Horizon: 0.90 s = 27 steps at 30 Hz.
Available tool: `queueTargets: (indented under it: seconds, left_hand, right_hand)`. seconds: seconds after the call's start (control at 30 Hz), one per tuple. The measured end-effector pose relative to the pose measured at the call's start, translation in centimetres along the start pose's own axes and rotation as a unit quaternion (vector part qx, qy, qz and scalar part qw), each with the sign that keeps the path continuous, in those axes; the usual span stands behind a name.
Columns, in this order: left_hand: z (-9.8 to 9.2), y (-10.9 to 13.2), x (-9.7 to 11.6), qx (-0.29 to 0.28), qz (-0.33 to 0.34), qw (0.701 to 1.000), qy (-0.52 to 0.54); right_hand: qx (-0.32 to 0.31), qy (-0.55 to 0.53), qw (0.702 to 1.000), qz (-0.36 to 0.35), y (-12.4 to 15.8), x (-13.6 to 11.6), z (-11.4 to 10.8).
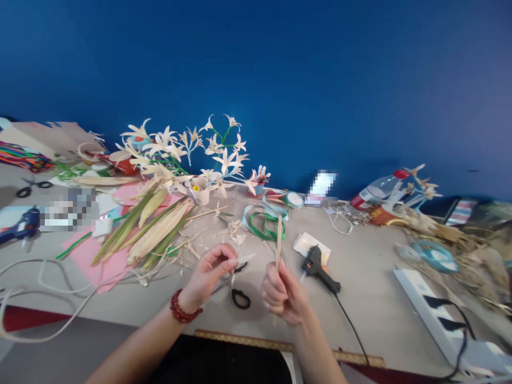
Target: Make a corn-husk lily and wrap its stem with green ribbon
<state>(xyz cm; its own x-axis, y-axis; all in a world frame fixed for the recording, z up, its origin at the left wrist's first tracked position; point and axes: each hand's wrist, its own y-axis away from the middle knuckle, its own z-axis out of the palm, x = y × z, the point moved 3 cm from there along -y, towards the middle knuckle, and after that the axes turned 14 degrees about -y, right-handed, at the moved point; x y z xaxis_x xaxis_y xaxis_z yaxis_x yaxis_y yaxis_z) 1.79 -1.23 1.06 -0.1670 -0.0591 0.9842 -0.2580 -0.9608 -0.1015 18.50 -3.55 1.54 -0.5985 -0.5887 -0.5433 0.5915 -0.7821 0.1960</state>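
Note:
My left hand [214, 266], with a red bead bracelet at the wrist, pinches a small pale pointed piece of corn husk [247, 258] between thumb and fingers. My right hand [283, 290] is wrapped round a narrow, flat, pale strip [279, 234] that stands upright above the fist; its material is hard to tell. Black-handled scissors [240, 300] lie on the table between the hands, partly covered by the left one. Right of my right hand, a black glue gun [320, 266] lies by a white and yellow packet [306, 244].
Corn husks [160, 234] lie on pink paper [82, 261] at the left. Behind stand white husk flowers [226, 160] with a paper cup [201, 194]. Ribbon loops [262, 232] lie mid-table. At the right are a bottle [378, 189] and a power strip [424, 306]; cords cross both sides.

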Motion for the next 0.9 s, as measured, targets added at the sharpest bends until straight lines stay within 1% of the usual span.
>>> queueTargets:
  seconds: [0.07,0.13,0.2,0.27,0.3,0.33,0.4,0.47,0.5,0.57,0.6,0.67,0.73,0.77,0.8,0.83,0.9]
  left_hand:
    - [-0.1,-0.1,-0.2,0.011,-0.001,1.0,-0.002]
    - [0.0,0.0,-0.2,0.009,0.001,1.0,-0.018]
    - [0.2,0.0,0.0,0.006,0.0,0.999,-0.041]
    - [0.3,0.1,0.3,0.003,0.003,0.998,-0.059]
    - [0.3,0.1,0.4,0.003,0.009,0.998,-0.063]
    - [0.2,0.1,0.6,0.003,0.019,0.998,-0.064]
    - [0.0,0.2,0.9,0.005,0.039,0.997,-0.062]
    - [-0.2,0.2,1.1,0.002,0.056,0.996,-0.065]
    - [-0.3,0.2,1.1,-0.001,0.061,0.996,-0.068]
    - [-0.3,0.2,1.1,-0.005,0.068,0.995,-0.078]
    - [-0.2,0.2,1.1,-0.007,0.068,0.994,-0.085]
    - [-0.1,0.1,0.9,-0.005,0.06,0.994,-0.094]
    - [0.0,0.1,0.6,-0.002,0.046,0.995,-0.091]
    - [0.0,0.1,0.4,-0.003,0.038,0.996,-0.085]
    - [0.0,0.1,0.3,-0.005,0.032,0.996,-0.08]
    - [0.0,0.2,0.2,-0.009,0.029,0.997,-0.076]
    - [-0.1,0.4,0.3,-0.017,0.031,0.997,-0.073]
  right_hand:
    - [0.055,0.072,0.995,-0.05,0.0,-0.3,-0.2]
    - [0.091,0.177,0.977,-0.071,-0.4,0.0,0.2]
    - [0.092,0.28,0.952,-0.088,-0.9,0.6,0.9]
    - [0.094,0.345,0.925,-0.128,-1.4,0.9,1.2]
    - [0.103,0.355,0.918,-0.146,-1.5,0.9,1.2]
    - [0.117,0.349,0.917,-0.156,-1.6,0.9,1.0]
    - [0.152,0.3,0.93,-0.15,-1.6,0.9,0.3]
    - [0.171,0.251,0.943,-0.136,-1.5,0.9,-0.3]
    - [0.169,0.244,0.946,-0.131,-1.4,0.9,-0.4]
    - [0.144,0.265,0.944,-0.132,-1.4,1.1,-0.2]
    - [0.127,0.287,0.94,-0.137,-1.4,1.2,0.1]
    - [0.112,0.342,0.92,-0.155,-1.6,1.4,0.5]
    - [0.121,0.392,0.894,-0.177,-1.7,1.5,0.8]
    - [0.125,0.408,0.886,-0.182,-1.8,1.5,0.9]
    - [0.125,0.412,0.885,-0.179,-1.9,1.5,1.0]
    - [0.118,0.399,0.894,-0.167,-2.0,1.5,1.1]
    - [0.095,0.326,0.933,-0.118,-2.0,1.7,1.3]
